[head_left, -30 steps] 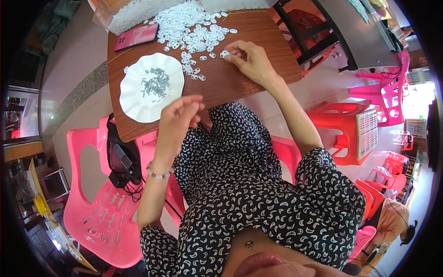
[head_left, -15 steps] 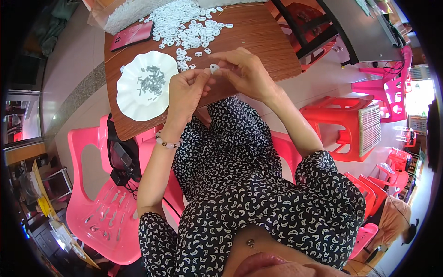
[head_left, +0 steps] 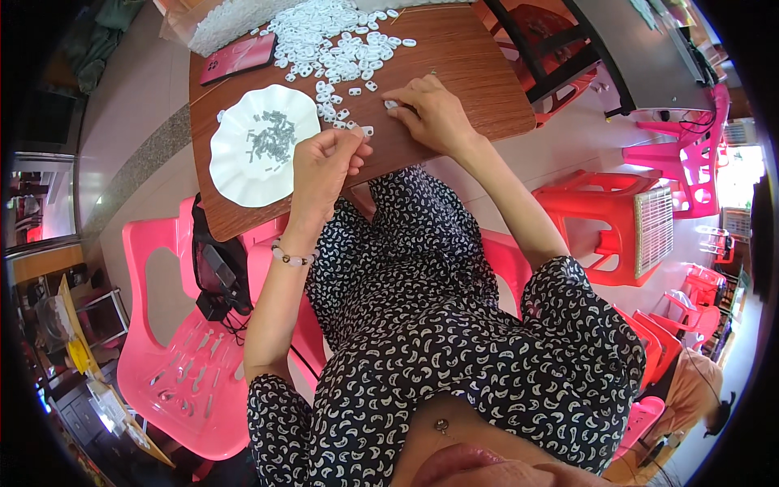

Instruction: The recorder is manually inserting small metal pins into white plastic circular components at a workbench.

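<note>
My left hand (head_left: 326,166) is closed in a pinch on a small white plastic piece (head_left: 367,131), just above the table's near edge. Farther to the right, my right hand (head_left: 439,115) has thumb and forefinger round another small white piece (head_left: 391,104). A heap of similar white oval pieces with two holes (head_left: 337,53) spreads over the far part of the table, and several trail toward my left hand. Left of that hand stands a white scalloped plate (head_left: 235,183) with a pile of small grey metal pins (head_left: 273,138) on it.
The brown wooden table (head_left: 462,49) ends close to my lap. A pink flat case (head_left: 238,59) lies at its far left, near a clear bag of white pieces (head_left: 231,24). A pink chair (head_left: 182,390) with a black bag (head_left: 217,268) stands left; a red stool (head_left: 600,215) stands right.
My hands, which were together at one white piece, have moved apart. The right hand has gone up and right with a white piece at its fingertips; the left stays near the table edge.
</note>
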`<state>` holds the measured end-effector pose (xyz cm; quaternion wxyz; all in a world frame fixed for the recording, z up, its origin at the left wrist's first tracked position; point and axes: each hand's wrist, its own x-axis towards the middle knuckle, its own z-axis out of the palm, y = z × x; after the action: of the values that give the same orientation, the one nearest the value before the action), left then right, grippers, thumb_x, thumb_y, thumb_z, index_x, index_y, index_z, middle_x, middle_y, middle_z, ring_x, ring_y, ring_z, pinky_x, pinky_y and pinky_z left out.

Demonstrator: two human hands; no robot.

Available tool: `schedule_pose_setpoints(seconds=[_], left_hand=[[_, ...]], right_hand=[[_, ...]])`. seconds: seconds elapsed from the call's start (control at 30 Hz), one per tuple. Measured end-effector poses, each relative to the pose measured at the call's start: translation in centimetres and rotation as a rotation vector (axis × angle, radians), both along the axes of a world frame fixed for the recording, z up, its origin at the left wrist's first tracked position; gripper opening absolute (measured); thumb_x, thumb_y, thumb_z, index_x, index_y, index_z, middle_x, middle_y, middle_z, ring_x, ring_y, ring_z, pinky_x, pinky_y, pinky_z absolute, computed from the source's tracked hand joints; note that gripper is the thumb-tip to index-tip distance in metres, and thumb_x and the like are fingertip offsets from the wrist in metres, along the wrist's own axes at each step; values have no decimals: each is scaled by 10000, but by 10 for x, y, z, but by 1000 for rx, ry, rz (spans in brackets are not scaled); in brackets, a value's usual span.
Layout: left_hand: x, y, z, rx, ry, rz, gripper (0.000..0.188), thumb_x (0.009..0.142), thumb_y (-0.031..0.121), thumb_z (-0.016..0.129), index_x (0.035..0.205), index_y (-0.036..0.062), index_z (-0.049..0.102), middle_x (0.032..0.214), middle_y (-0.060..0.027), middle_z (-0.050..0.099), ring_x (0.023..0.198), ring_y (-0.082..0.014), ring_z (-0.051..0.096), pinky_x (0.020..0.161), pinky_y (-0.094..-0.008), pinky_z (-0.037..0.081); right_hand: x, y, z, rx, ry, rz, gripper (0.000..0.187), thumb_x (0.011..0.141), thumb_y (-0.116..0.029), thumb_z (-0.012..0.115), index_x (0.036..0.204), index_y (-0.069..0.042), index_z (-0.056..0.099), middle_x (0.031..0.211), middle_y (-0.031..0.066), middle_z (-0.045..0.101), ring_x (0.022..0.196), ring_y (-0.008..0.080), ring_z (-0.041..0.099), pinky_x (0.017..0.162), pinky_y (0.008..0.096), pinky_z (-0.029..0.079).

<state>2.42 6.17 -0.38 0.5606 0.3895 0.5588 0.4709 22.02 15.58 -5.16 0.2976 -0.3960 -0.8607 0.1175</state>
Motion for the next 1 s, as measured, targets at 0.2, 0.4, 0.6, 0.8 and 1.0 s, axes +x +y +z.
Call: schedule_pose_setpoints(seconds=[0.2,0.4,0.6,0.8,1.0], left_hand=[[-7,-4,1,-180,-254,-38,236,896,237,657,901,4,693,767,-33,668,610,-69,565,576,-192,458],[-9,-8,2,-383,-716,-63,206,898,193,642,949,-5,668,754,-30,643,622,-83,563,556,-206,467],[-4,-16,9,-335,-538,-4,216,912,224,633,921,9,659,767,-27,643,616,-70,547,542,-194,452],[4,-29,8,-114,-127,-114,252,946,246,598,937,9,683,767,-14,659,601,-15,510,546,-165,430],[-60,-36,-2,143,483,136,150,912,129,609,972,17,688,769,37,638,636,-14,509,557,-186,400]], right_hand=[[-3,-6,14,30,113,44,328,799,-200,731,1118,-143,679,907,74,625,903,259,569,770,360,494],[-15,-47,39,-1003,840,334,304,864,-144,711,1138,-27,650,931,64,695,835,101,649,722,251,536],[-20,-60,46,-955,795,291,225,915,-121,652,1079,33,638,911,76,700,849,108,661,737,252,553],[-20,-66,39,-869,756,71,149,936,-133,614,948,15,620,806,-1,642,739,44,593,648,209,498],[-1,-72,27,-852,628,-44,165,955,-160,574,943,-1,614,760,-34,564,696,30,482,615,196,398]])
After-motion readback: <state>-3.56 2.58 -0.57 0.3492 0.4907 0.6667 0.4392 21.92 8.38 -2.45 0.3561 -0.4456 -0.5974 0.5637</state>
